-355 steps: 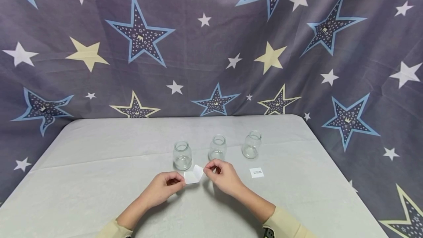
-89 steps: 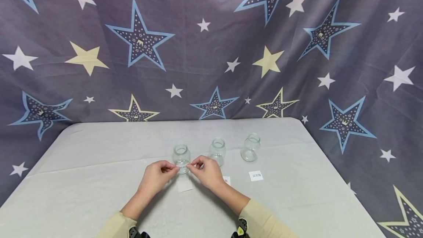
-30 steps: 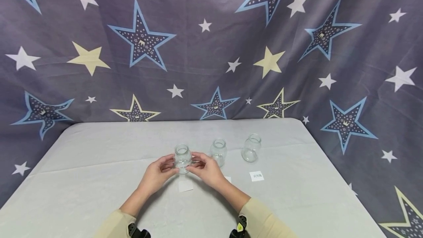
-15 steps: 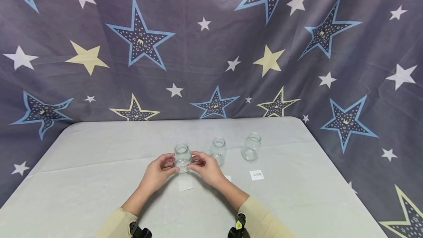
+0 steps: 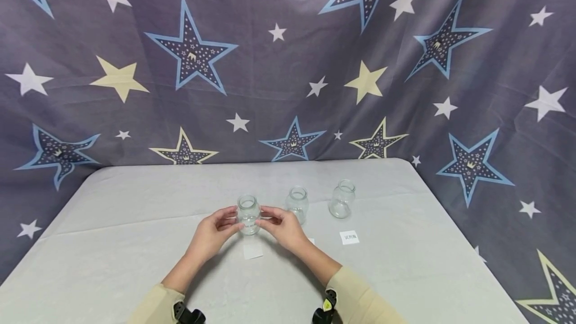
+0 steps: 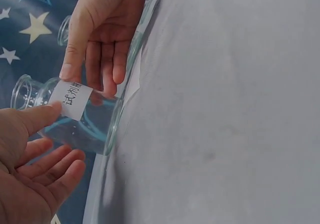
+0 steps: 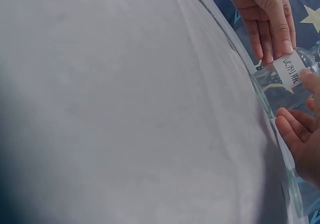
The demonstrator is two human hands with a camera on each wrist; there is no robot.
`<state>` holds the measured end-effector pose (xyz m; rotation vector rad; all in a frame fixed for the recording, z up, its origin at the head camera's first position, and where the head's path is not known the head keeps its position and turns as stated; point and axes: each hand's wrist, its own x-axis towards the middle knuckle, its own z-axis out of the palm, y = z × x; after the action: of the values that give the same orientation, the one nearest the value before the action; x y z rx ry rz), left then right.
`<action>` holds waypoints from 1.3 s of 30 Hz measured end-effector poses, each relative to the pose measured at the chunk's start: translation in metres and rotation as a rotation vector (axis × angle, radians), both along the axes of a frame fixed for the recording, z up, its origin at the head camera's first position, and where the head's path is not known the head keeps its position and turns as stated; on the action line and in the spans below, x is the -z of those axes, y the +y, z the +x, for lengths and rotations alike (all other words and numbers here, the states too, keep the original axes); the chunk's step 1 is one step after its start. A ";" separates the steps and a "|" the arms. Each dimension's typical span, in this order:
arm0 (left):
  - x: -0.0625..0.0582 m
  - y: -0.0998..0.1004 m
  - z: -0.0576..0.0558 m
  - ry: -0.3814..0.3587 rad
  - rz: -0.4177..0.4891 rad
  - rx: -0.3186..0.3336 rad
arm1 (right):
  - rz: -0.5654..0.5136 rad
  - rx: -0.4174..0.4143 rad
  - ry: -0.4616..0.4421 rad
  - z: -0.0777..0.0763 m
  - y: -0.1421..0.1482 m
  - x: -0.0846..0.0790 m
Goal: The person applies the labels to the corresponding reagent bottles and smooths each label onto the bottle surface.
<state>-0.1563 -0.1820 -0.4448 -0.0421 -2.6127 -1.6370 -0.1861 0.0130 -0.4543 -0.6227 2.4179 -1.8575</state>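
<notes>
A clear glass jar stands upright at the left of the row, between both hands. On its front is a white label with dark handwriting. My left hand curves round the jar's left side, its thumb pressing one end of the label. From the right, my right hand holds the jar, thumb tip at the label's other end. In the left wrist view the fingers of the left hand spread loosely around the glass. A small white paper lies in front of the jar.
Two more glass jars, one in the middle and one at the right, stand on the pale cloth-covered table. A written label lies before the right jar. Another white slip is mostly hidden by my right forearm.
Earlier both hands held a folded white paper apart; later they brought a label to the left jar and closed round it. In the last half second the thumbs shifted slightly on the label.
</notes>
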 end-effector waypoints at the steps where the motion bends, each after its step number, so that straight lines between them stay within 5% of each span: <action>1: 0.000 0.000 0.000 0.005 0.002 0.001 | -0.002 -0.006 0.001 0.002 0.000 -0.004; 10: 0.002 -0.003 0.001 0.022 -0.028 -0.003 | -0.029 -0.049 -0.040 0.014 0.005 -0.024; 19: -0.007 -0.009 0.009 0.020 -0.154 -0.050 | 0.108 0.048 -0.040 -0.002 0.011 0.004; 39: -0.018 0.024 0.025 0.083 -0.210 0.235 | 0.296 -0.044 0.082 0.015 0.056 -0.013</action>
<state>-0.1313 -0.1584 -0.4270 -0.4325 -2.7905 -1.3755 -0.1716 0.0686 -0.4413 -0.7329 2.6335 -1.4428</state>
